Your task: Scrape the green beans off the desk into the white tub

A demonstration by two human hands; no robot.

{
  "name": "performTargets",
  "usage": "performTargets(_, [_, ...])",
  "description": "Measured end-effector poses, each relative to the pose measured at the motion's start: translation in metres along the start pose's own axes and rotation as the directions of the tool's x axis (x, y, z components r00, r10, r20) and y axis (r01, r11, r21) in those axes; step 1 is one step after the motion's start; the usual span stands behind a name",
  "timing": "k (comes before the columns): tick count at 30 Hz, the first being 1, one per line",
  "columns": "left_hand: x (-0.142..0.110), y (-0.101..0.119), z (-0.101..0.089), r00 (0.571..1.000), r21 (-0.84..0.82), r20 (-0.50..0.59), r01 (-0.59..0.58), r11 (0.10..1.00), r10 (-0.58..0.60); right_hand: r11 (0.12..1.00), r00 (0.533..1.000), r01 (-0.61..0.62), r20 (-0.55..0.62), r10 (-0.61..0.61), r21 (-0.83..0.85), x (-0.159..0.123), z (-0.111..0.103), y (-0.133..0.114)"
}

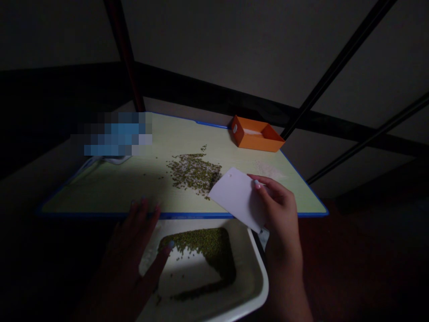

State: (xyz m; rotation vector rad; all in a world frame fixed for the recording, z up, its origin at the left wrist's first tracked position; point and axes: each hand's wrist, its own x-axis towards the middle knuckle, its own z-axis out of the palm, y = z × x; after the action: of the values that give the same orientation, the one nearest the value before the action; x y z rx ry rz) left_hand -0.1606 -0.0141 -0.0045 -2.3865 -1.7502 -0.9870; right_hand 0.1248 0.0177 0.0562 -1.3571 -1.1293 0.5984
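My right hand (pixel 279 201) grips a flat white plastic scraper (pixel 239 197) with a small hole near one corner. The scraper's far edge meets the right side of a loose patch of small green beans (pixel 194 172), which look like mung beans, on the pale tabletop (pixel 100 192). Below the table's front edge is a white basin (pixel 259 277) with more green beans (pixel 208 243) heaped along its far and right sides. My left hand (pixel 137 255) is dark in shadow, its fingers apart near the table edge and its thumb over the basin; whether it touches the rim I cannot tell.
An orange open box (pixel 258 141) stands at the table's back right corner with something pale inside. White grains (pixel 268 169) are scattered in front of it. A blurred-out bluish thing (pixel 117 134) occupies the back left. Blue edging (pixel 197 216) borders the table; a wall rises behind.
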Motion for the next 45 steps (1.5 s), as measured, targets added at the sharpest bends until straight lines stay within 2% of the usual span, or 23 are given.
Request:
performTargets(6, [-0.0009, -0.0012, 0.001, 1.0, -0.004, 0.006, -0.003, 1.0, 0.003, 0.999, 1.0, -0.005, 0.008, 0.005, 0.051, -0.001, -0.0025, 0.0])
performTargets(16, [-0.0036, -0.0037, 0.0039, 0.999, 0.024, -0.028, -0.015, 1.0, 0.016, 1.0, 1.0, -0.001, 0.009, 0.001, 0.029, 0.003, 0.0019, 0.0034])
performTargets(21, [-0.0042, -0.0052, 0.0044, 1.0, -0.002, 0.002, -0.01, 1.0, 0.01, 0.999, 0.999, 0.023, 0.037, -0.025, 0.049, 0.003, 0.0011, 0.0027])
performTargets(28, [-0.0046, -0.0049, 0.0032, 1.0, -0.018, -0.006, 0.014, 1.0, -0.014, 0.999, 1.0, 0.0, 0.011, -0.001, 0.053, 0.0019, 0.0004, 0.001])
performTargets(38, [-0.0049, -0.003, 0.0014, 0.998, -0.044, 0.043, 0.049, 0.998, -0.047, 0.998, 0.999, -0.01, 0.043, 0.008, 0.058, -0.0012, 0.0043, -0.0015])
performTargets(45, [-0.0042, -0.0044, 0.0031, 0.998, -0.048, 0.038, 0.05, 0.998, -0.048, 0.998, 0.999, -0.022, 0.046, 0.02, 0.05, -0.0019, 0.0048, -0.0041])
